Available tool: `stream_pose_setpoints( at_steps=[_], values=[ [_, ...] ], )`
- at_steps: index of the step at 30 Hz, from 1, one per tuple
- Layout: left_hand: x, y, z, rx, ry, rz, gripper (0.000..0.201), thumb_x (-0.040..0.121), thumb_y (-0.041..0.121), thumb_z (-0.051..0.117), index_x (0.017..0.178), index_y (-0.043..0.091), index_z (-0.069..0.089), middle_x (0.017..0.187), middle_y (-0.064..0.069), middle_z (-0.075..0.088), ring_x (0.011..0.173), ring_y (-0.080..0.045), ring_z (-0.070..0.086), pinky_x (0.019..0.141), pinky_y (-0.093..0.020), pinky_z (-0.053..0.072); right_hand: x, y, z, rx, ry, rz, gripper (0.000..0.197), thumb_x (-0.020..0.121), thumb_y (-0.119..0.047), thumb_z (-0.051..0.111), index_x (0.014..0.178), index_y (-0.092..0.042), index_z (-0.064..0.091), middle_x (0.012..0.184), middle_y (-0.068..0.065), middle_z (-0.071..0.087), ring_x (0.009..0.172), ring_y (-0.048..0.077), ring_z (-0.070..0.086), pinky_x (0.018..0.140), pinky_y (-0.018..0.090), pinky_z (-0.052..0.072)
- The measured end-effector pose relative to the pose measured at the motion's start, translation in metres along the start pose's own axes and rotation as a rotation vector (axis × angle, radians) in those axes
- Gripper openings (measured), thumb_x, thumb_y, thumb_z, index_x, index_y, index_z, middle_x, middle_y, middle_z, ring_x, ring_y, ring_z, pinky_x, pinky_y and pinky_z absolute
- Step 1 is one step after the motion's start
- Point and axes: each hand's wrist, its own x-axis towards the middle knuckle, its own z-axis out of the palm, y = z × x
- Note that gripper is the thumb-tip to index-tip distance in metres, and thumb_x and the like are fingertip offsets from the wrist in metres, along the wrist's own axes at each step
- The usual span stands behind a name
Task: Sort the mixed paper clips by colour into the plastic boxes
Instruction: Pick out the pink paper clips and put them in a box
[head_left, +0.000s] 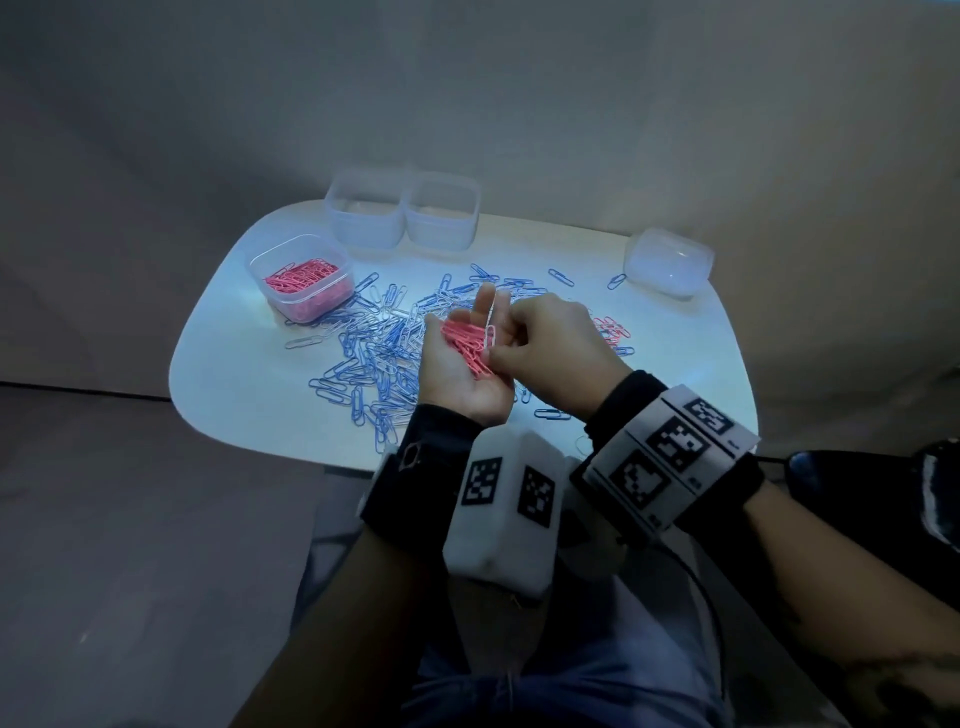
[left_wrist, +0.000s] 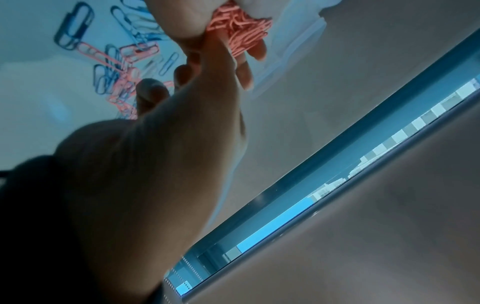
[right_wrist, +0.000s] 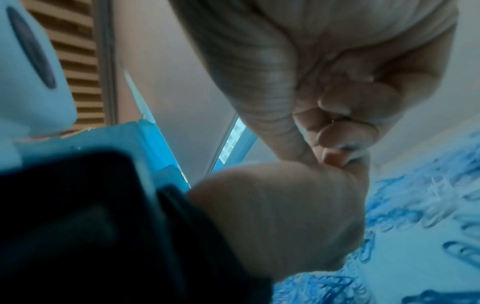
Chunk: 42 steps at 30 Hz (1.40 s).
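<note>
A small white table (head_left: 249, 395) with rounded corners stands in a dim room, lit from above.

Over its middle, the right hand (head_left: 550, 343) pinches one white clip (head_left: 489, 338) between thumb and forefinger; the other fingers are curled in. The clip touches the pile of pink clips (head_left: 465, 345) that lies in the left hand (head_left: 462, 364). This hand is palm up and cupped, fingers nearly straight, and it carries the pile without squeezing it. I think the white clip came along by mistake and is being taken out, but this is only my reading.

Below the hands, many blue clips (head_left: 363, 364) and white ones are still mixed on the table. A few pink ones (head_left: 610, 330) lie just right of the hands.

Further out, at the left, one box (head_left: 301, 275) already has a good layer of pink clips. Behind it, two boxes (head_left: 402, 215) stand side by side and look empty. Another container (head_left: 667, 262) stands at the far right; what is in it I cannot tell.

So pink is almost finished: the handful and the few at the right remain. Blue and white seem not yet started, which is the bigger part of the work.
</note>
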Motion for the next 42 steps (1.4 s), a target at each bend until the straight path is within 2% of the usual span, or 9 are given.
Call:
stream_pose_setpoints(
  at_steps=[7, 11, 15, 18, 23, 27, 31, 36, 42],
  values=[
    [0.002, 0.024, -0.01, -0.03, -0.011, 0.053, 0.051, 0.1, 0.045, 0.02, 0.063, 0.015, 0.039, 0.058, -0.008, 0.067, 0.056, -0.023, 0.07, 0.067, -0.029, 0.051, 0.013, -0.007, -0.005, 0.236, -0.077, 0.071, 0.022, 0.084, -0.011, 0.054, 0.063, -0.012, 0.057, 0.059, 0.002, 0.055, 0.054, 0.013, 0.048, 0.039, 0.011, 0.037],
    [-0.002, 0.041, -0.016, 0.041, -0.045, 0.048, 0.051, 0.099, 0.047, 0.021, 0.064, 0.015, 0.041, 0.059, -0.005, 0.067, 0.06, -0.019, 0.07, 0.062, -0.026, 0.056, 0.041, -0.01, -0.019, 0.102, -0.021, 0.012, 0.016, 0.084, -0.014, 0.057, 0.082, 0.0, 0.065, 0.071, 0.009, 0.057, 0.068, 0.019, 0.051, 0.067, 0.029, 0.047],
    [-0.008, 0.047, -0.015, 0.08, -0.052, 0.026, 0.043, 0.101, 0.034, 0.029, 0.065, 0.014, 0.043, 0.057, -0.005, 0.066, 0.059, -0.018, 0.07, 0.057, -0.026, 0.056, 0.065, -0.009, -0.024, -0.124, -0.172, -0.019, 0.017, 0.09, -0.021, 0.057, 0.085, -0.007, 0.065, 0.07, 0.006, 0.061, 0.055, 0.012, 0.051, 0.06, 0.025, 0.044],
    [-0.008, 0.053, -0.014, 0.096, -0.026, -0.022, 0.038, 0.099, 0.023, 0.036, 0.064, 0.012, 0.045, 0.053, -0.004, 0.062, 0.049, -0.017, 0.066, 0.049, -0.022, 0.055, 0.076, 0.012, -0.042, -0.208, -0.006, 0.02, 0.022, 0.09, -0.023, 0.056, 0.094, -0.005, 0.068, 0.083, 0.01, 0.065, 0.076, 0.023, 0.06, 0.078, 0.033, 0.051],
    [-0.02, 0.091, -0.005, 0.279, -0.091, -0.103, 0.023, 0.074, 0.009, 0.042, 0.051, 0.014, 0.045, 0.043, 0.007, 0.042, 0.029, -0.002, 0.037, 0.025, -0.01, 0.024, 0.056, 0.037, -0.039, -0.139, -0.081, 0.029, 0.024, 0.089, -0.021, 0.058, 0.094, 0.002, 0.066, 0.071, 0.007, 0.059, 0.063, 0.019, 0.051, 0.062, 0.026, 0.041],
    [-0.001, 0.144, 0.026, 0.651, -0.138, 0.01, 0.055, 0.097, 0.031, 0.035, 0.044, 0.017, 0.044, 0.037, 0.007, 0.033, 0.024, -0.003, 0.027, 0.023, -0.011, 0.015, 0.061, -0.006, -0.001, -0.202, -0.166, -0.178, 0.029, 0.09, -0.027, 0.057, 0.113, -0.009, 0.059, 0.092, 0.007, 0.058, 0.082, 0.02, 0.05, 0.074, 0.026, 0.038],
    [0.032, 0.173, 0.058, 1.425, -0.046, 0.238, 0.039, 0.1, 0.037, 0.036, 0.064, 0.02, 0.038, 0.046, 0.008, 0.034, 0.027, 0.001, 0.024, 0.028, -0.011, 0.012, 0.079, -0.056, 0.022, -0.271, -0.18, -0.343, 0.033, 0.091, -0.031, 0.055, 0.12, -0.014, 0.055, 0.117, 0.008, 0.061, 0.106, 0.025, 0.055, 0.088, 0.029, 0.042],
    [0.058, 0.171, 0.054, 2.323, 0.135, 0.374, 0.033, 0.096, 0.025, 0.045, 0.064, 0.017, 0.052, 0.07, -0.003, 0.052, 0.058, -0.015, 0.049, 0.049, -0.021, 0.034, 0.08, -0.054, 0.006, -0.154, -0.177, -0.333, 0.024, 0.092, -0.024, 0.055, 0.109, -0.008, 0.061, 0.091, 0.005, 0.061, 0.062, 0.01, 0.049, 0.059, 0.02, 0.04],
    [0.057, 0.166, 0.046, 2.486, 0.155, 0.547, 0.019, 0.09, 0.023, 0.053, 0.09, 0.015, 0.07, 0.085, -0.008, 0.057, 0.079, -0.022, 0.05, 0.057, -0.024, 0.036, 0.075, 0.013, -0.053, -0.007, -0.1, -0.119, 0.014, 0.09, -0.01, 0.057, 0.098, -0.001, 0.063, 0.063, 0.005, 0.054, 0.039, 0.004, 0.048, 0.039, 0.008, 0.036]
  ],
)
